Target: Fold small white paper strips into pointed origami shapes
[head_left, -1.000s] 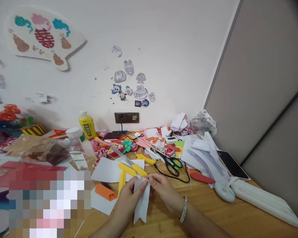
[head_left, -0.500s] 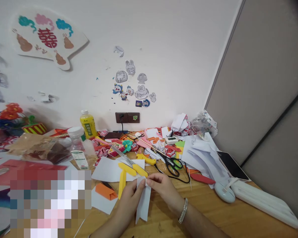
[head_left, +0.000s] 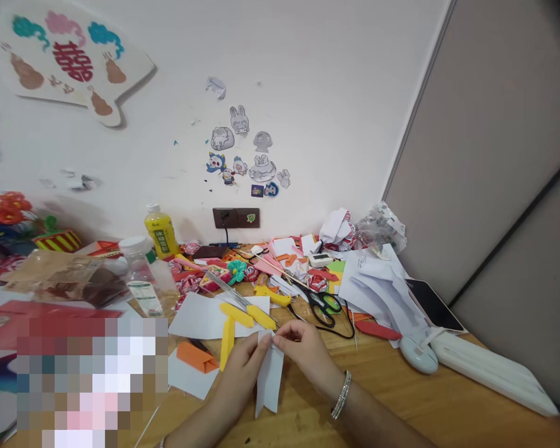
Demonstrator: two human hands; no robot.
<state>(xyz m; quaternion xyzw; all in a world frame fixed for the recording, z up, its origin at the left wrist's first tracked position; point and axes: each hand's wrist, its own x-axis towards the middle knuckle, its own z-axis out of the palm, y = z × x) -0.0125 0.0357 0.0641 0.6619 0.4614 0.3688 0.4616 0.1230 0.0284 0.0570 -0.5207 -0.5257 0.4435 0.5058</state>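
Between my hands is a folded white paper strip (head_left: 269, 379), creased lengthwise, its lower end spreading into two points. My left hand (head_left: 242, 364) pinches its upper left side, thumb on top. At the top right corner, the thumb and fingertips of my right hand (head_left: 305, 351) close on the same strip. Just beyond lie folded yellow paper pieces (head_left: 237, 314) and thin metal wires (head_left: 226, 287). A folded orange paper piece (head_left: 196, 357) rests on a white sheet (head_left: 191, 381) left of my left hand.
Black scissors (head_left: 324, 308) and a yellow glue gun (head_left: 273, 295) lie beyond my hands, among paper scraps. A clear bottle (head_left: 142, 280) and a yellow drink bottle (head_left: 162, 233) stand at the left. A white lamp (head_left: 490, 370) and a tablet (head_left: 436, 305) are at the right.
The view has shifted slightly, so the wall and table items appear a little further left and higher. Both hands keep their pinch on the paper strip, with hardly any movement.
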